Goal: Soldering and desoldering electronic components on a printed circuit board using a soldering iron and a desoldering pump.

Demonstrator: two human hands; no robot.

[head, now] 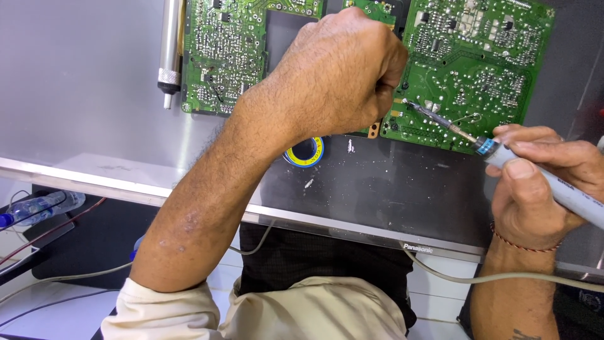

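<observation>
My left hand [343, 72] is closed into a fist over the lower edge of a green circuit board [481, 69]; whatever its fingers pinch is hidden. My right hand [541, 182] grips a grey soldering iron [535, 173] like a pen. The iron's thin metal tip [415, 108] touches the board's solder side just right of my left fingers. A second green circuit board [229, 53] lies to the left, partly behind my left wrist.
A metal desoldering pump [170, 50] lies left of the boards. A yellow and blue solder spool [304, 151] sits under my left forearm. A plastic bottle [38, 208] lies at the far left. Grey cables [453, 271] run along the panel's near edge.
</observation>
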